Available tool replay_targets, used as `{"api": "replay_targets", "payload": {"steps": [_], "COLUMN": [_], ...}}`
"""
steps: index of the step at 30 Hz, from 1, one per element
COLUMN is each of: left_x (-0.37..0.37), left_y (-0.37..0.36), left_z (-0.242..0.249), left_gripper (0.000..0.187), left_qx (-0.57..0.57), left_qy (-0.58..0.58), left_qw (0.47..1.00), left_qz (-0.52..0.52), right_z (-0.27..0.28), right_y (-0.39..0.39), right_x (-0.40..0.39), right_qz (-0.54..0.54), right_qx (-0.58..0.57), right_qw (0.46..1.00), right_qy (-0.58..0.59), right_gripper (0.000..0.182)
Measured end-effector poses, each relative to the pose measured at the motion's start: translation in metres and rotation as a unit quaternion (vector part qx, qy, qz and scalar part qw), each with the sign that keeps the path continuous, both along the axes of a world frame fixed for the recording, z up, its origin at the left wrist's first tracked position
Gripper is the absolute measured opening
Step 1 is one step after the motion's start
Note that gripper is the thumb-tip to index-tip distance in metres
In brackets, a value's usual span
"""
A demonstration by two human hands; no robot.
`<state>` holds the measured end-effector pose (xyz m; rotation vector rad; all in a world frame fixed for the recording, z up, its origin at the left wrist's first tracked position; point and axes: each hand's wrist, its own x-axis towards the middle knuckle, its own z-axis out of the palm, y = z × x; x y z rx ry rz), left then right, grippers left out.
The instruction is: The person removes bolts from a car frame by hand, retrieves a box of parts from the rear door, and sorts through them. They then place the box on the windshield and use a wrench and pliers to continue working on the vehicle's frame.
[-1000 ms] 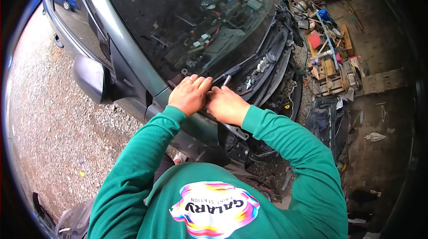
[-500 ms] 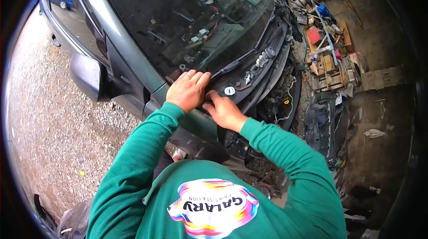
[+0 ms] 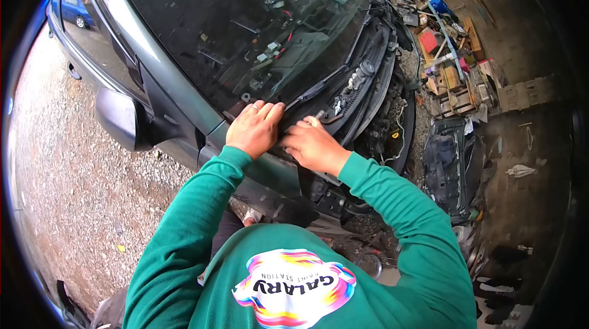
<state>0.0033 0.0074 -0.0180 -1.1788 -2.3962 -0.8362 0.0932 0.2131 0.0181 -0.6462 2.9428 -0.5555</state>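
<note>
My left hand (image 3: 253, 129) rests at the lower corner of the windshield (image 3: 184, 28) of a dark grey car, with a ring on one finger. Its fingers lie side by side over the end of the black plastic cowl cover (image 3: 300, 110), the tips out of sight. Close beside it, my right hand (image 3: 314, 145) is on the same cover with curled fingers. Its fingertips and anything in them are hidden. A bent metal wiper spindle arm (image 3: 331, 117) is just past the right hand, and a wiper arm (image 3: 319, 88) runs along the glass.
The side mirror (image 3: 116, 117) juts out at left above gravel (image 3: 80, 188). At right, the front of the car shows a cable (image 3: 402, 122) and a yellow-topped part (image 3: 395, 135). Farther right are a black car panel (image 3: 446, 166) and piled scrap wood (image 3: 454, 84).
My right hand has shifted slightly forward over the cowl, and the round white-and-blue piece beside it is out of sight. My left hand stays at the windshield corner. The view has shifted slightly.
</note>
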Motion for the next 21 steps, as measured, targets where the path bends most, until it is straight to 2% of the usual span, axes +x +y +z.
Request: {"api": "replay_targets", "payload": {"steps": [1, 2, 3, 6, 10, 13, 14, 17, 19, 21], "left_x": [0.0, 0.001, -0.001, -0.001, -0.002, -0.001, -0.001, 0.0, 0.001, -0.001], "left_y": [0.0, 0.001, 0.001, 0.001, 0.001, -0.001, -0.001, 0.001, -0.001, 0.001], "left_z": [0.0, -0.001, 0.0, -0.001, -0.001, 0.001, 0.001, -0.001, -0.002, 0.0], "left_gripper": [0.043, 0.043, 0.043, 0.043, 0.041, 0.041, 0.041, 0.041, 0.041, 0.04], "left_qx": [0.0, 0.009, 0.019, 0.015, 0.004, 0.012, 0.008, 0.007, 0.006, 0.011], "left_qy": [0.002, 0.012, 0.022, 0.014, 0.004, 0.012, 0.009, 0.002, 0.003, 0.012], "left_qw": [1.0, 1.0, 1.0, 1.0, 1.0, 1.0, 1.0, 1.0, 1.0, 1.0], "left_qz": [-0.001, -0.001, 0.0, -0.005, -0.009, -0.011, -0.008, 0.001, -0.004, -0.008], "right_z": [0.001, 0.004, 0.005, 0.005, 0.0, -0.007, -0.011, -0.019, -0.022, -0.04], "right_y": [0.001, 0.004, 0.006, 0.011, 0.013, 0.012, 0.01, -0.002, -0.012, -0.02], "right_x": [-0.007, -0.012, -0.02, -0.032, -0.04, -0.03, -0.022, -0.005, 0.006, 0.012], "right_qz": [0.065, 0.09, 0.09, 0.187, 0.226, 0.104, 0.031, -0.023, -0.067, -0.193], "right_qx": [0.042, 0.078, 0.078, 0.079, 0.072, -0.023, -0.078, -0.092, -0.109, -0.234], "right_qw": [0.996, 0.993, 0.992, 0.975, 0.967, 0.994, 0.994, 0.995, 0.991, 0.951], "right_qy": [0.049, 0.025, 0.027, 0.089, 0.092, -0.04, -0.068, -0.023, -0.04, -0.063], "right_gripper": [0.015, 0.017, 0.017, 0.02, 0.02, 0.013, 0.013, 0.016, 0.017, 0.015]}}
